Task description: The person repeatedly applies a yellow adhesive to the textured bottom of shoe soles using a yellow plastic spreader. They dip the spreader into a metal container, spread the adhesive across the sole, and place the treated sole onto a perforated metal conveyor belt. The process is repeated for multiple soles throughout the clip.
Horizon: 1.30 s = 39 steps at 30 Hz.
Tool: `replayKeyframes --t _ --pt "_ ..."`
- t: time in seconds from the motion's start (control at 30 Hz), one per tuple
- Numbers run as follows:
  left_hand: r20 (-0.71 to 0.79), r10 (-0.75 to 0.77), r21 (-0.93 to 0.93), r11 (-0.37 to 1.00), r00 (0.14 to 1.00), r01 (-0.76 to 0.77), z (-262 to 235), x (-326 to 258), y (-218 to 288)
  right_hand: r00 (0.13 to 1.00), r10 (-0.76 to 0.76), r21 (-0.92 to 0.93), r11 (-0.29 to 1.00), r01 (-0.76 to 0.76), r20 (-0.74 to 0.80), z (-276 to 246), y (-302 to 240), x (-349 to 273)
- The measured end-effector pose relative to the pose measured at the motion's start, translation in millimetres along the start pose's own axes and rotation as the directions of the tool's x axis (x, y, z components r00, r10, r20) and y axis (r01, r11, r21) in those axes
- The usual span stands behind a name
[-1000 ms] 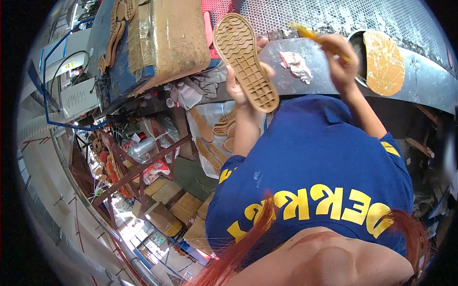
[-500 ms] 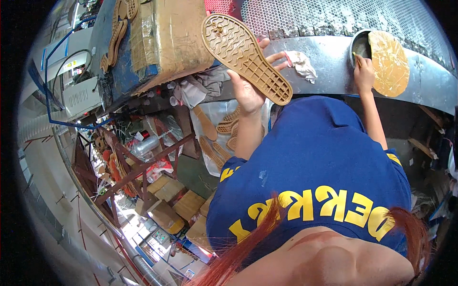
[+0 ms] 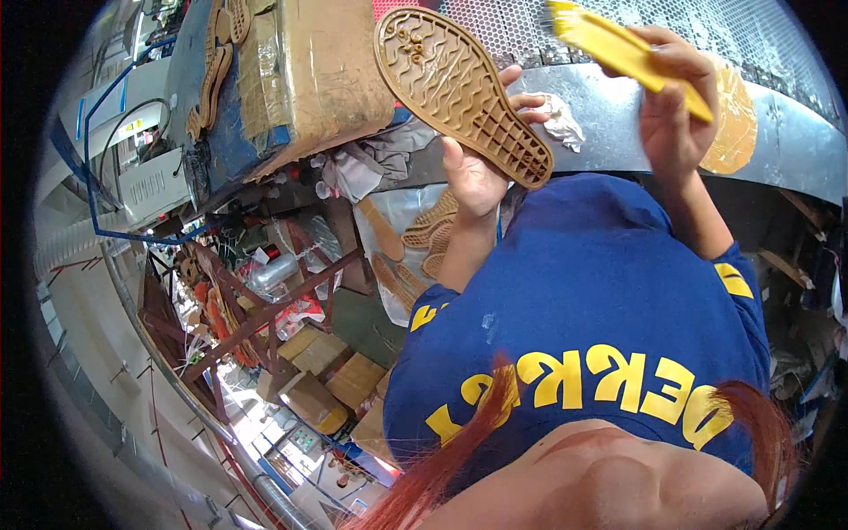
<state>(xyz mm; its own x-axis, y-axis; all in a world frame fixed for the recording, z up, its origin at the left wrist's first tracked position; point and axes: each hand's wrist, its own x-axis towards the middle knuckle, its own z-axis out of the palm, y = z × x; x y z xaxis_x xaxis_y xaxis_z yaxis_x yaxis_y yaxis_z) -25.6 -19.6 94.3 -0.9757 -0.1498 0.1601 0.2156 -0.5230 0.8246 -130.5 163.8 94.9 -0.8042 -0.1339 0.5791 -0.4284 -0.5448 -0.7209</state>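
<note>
The left hand [image 3: 477,177] is closed on a tan rubber shoe sole with a wavy and gridded tread [image 3: 459,93], gripping it at the heel end with the thumb on one edge and the fingers wrapped over the other, so the tread faces the camera and the toe points up and to the left. The right hand [image 3: 676,106] is closed around a yellow plastic-handled brush [image 3: 623,49], held slanting with its bristle end up to the left, just beside the sole but apart from it. Both hands are raised above the grey metal desk [image 3: 618,106], whose far part is a perforated mesh surface [image 3: 530,26]. On the desk, a crumpled white rag [image 3: 561,124] lies just behind the left hand's fingers, and a round container of amber glue [image 3: 733,124] sits partly hidden behind the right wrist. To the left stands a worn brown cardboard box [image 3: 322,71], with more tan soles [image 3: 216,62] lying on a blue surface beside it. Below the desk edge, a clear plastic bag holds further soles [image 3: 415,247]. The person wears a blue shirt with yellow lettering [image 3: 601,336].
</note>
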Motion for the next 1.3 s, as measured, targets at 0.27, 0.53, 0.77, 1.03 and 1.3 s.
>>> replayKeyframes --t 0.27,0.53,0.77,1.03,1.3 --pt "-0.086 -0.102 0.2 0.973 0.991 0.118 27 -13 12 0.919 -0.281 -0.395 0.838 0.376 0.278 50 -9 28" --pt "-0.151 -0.051 0.123 0.99 0.987 0.07 24 -26 -1 0.88 -0.384 -0.317 0.828 0.463 0.28 53 7 34" --pt "-0.033 -0.09 0.043 0.995 0.995 0.091 30 -20 1 0.896 -0.167 -0.307 0.901 0.308 0.411 35 -16 39" --pt "-0.26 -0.111 -0.02 0.994 0.959 0.11 38 -13 4 0.895 -0.115 -0.317 0.909 0.269 0.43 43 -18 38" --pt "-0.044 -0.144 -0.277 0.953 0.989 0.126 -2 14 5 0.937 -0.084 -0.408 0.884 0.227 0.34 43 13 41"
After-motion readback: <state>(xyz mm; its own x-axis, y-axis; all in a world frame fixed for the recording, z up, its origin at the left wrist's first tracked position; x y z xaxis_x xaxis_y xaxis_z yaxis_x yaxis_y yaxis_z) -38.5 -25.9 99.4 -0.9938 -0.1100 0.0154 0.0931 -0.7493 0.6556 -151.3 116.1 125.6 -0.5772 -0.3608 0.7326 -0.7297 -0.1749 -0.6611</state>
